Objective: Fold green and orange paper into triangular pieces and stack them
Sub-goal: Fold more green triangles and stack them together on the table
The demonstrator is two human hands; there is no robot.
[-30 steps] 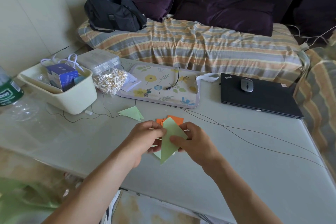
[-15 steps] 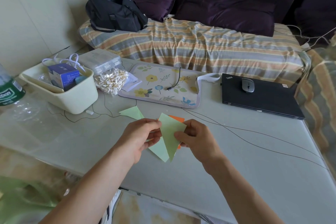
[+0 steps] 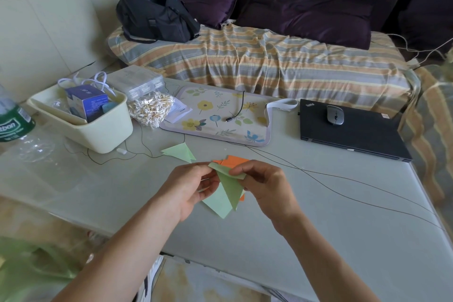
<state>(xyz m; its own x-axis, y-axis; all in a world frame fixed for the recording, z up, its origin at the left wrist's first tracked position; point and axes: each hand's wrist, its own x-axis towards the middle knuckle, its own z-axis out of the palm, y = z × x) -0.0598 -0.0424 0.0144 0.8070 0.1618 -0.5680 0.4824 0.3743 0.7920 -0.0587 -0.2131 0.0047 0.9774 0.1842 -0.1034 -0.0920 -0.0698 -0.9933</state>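
A green paper piece (image 3: 231, 189) folded to a downward point hangs above the table between both hands. My left hand (image 3: 186, 185) pinches its left upper corner. My right hand (image 3: 263, 182) pinches the top flap, which is bent over toward the right. A paler green sheet (image 3: 218, 202) lies just under it. Orange paper (image 3: 234, 160) lies on the table behind my hands, partly hidden. A finished green triangle (image 3: 180, 152) lies on the table farther left.
A cream basket (image 3: 98, 127) with a blue box stands at left, beside a bag of cotton swabs (image 3: 152, 109). A floral mat (image 3: 220, 115) sits behind, a black laptop (image 3: 350, 130) with a mouse at right. Thin cables (image 3: 331, 179) cross the table (image 3: 318, 240).
The green piece has turned so its point hangs down, and its top edge has been bent over into a flap by my right hand. Both hands stayed over the same spot.
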